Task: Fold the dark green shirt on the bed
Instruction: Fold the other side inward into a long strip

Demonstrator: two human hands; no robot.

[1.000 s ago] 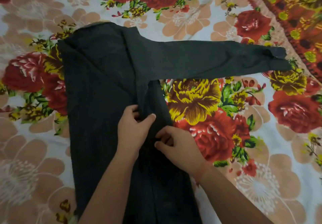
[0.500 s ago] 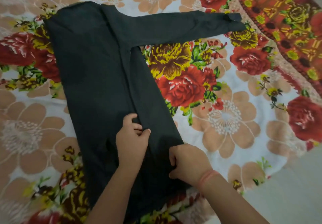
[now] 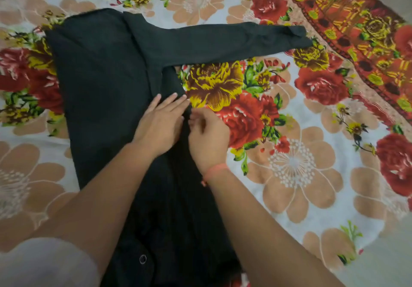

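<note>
Dark green shirt (image 3: 107,81), flat under both hands (image 3: 159,124)

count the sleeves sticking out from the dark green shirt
1. One long sleeve of the dark green fabric shirt stretches right across the floral bedsheet. The other sleeve is not visible and may be folded into the body.

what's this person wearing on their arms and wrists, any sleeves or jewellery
The left forearm and right forearm are bare. A thin orange-pink thread band circles the right wrist. At the lower left edge of the view, what looks like a pale grey short sleeve covers the left upper arm. No watch or ring shows.
</note>
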